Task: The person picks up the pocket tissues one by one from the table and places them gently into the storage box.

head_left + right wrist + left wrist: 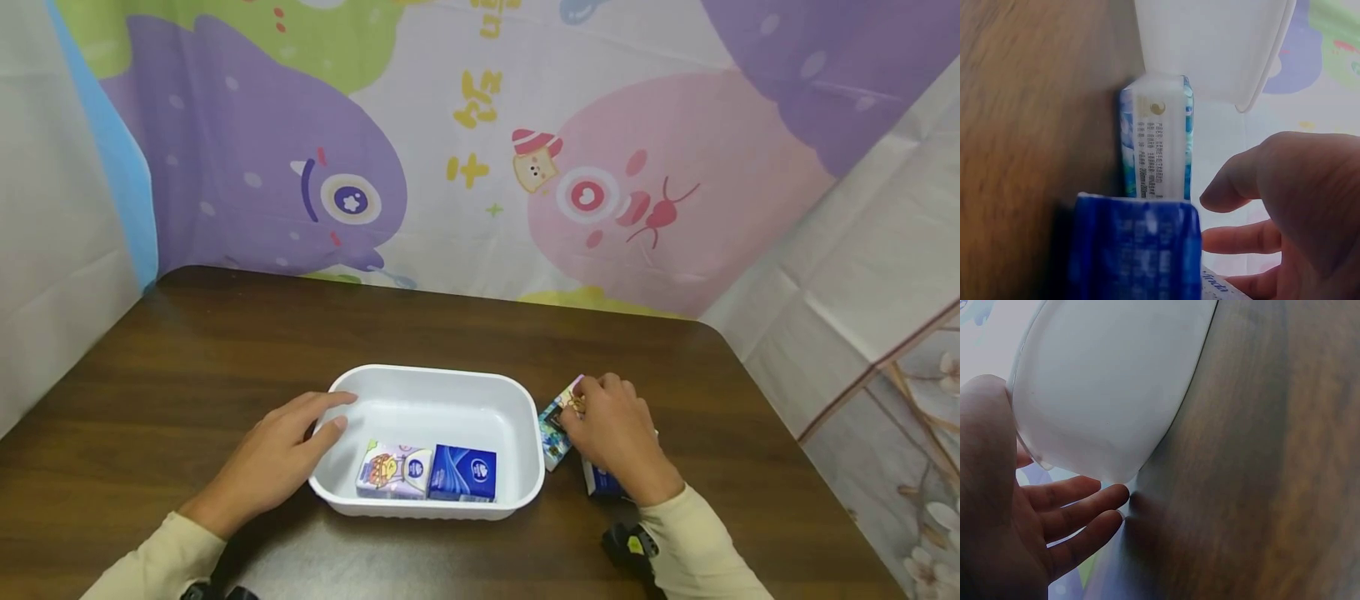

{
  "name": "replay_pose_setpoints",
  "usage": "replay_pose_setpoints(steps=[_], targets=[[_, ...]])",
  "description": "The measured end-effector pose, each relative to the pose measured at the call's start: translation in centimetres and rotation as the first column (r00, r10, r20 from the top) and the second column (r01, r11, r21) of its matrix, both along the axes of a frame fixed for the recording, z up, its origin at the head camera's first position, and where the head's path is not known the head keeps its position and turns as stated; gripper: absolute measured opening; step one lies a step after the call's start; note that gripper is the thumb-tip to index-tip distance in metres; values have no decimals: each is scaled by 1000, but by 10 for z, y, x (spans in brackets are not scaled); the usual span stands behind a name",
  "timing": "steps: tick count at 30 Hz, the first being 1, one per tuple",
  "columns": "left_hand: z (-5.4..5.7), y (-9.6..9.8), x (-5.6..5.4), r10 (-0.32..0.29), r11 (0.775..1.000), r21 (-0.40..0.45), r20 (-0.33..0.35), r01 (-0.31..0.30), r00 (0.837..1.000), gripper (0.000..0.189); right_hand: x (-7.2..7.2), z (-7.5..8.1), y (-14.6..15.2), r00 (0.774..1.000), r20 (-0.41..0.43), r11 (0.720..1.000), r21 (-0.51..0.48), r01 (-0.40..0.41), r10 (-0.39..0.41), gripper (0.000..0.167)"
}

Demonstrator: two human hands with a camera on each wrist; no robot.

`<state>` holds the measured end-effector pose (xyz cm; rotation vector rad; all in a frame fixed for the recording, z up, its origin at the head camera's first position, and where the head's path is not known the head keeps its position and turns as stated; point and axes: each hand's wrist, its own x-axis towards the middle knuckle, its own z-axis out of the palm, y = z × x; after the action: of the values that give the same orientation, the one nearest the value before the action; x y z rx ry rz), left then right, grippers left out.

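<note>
A white plastic basin (pixel 427 379) stands on the table. At its left end is my left hand (pixel 288 446), thumb and index finger reaching over the rim; in the left wrist view the other fingers extend loosely beside the outer wall. Inside lie a cartoon-printed tissue pack (pixel 393 471) and a blue tissue pack (pixel 463 473). My right hand (pixel 618 433) is over the packs right of the basin, thumb and fingers apart with fingertips right at a colourful tissue pack (pixel 553 442). A dark blue tissue pack (pixel 1138 250) sits nearer, partly hidden under the hand.
The brown wooden table (pixel 247 342) reaches back to a cartoon-printed cloth (pixel 465 233). Pale cloth also hangs at the left and right sides. A white pack lettered Vinda (pixel 1219 287) shows partly behind the dark blue pack in the right wrist view.
</note>
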<state>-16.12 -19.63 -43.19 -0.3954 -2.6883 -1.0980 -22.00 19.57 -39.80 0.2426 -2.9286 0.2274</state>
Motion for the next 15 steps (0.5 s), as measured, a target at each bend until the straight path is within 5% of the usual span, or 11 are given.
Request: replay_pose_setpoints(steps=[15], targets=[[0,0,-1,-2,1000,1,9,2,1000,32,-4,0,7,1000,1,1000,22,-4,4,32]])
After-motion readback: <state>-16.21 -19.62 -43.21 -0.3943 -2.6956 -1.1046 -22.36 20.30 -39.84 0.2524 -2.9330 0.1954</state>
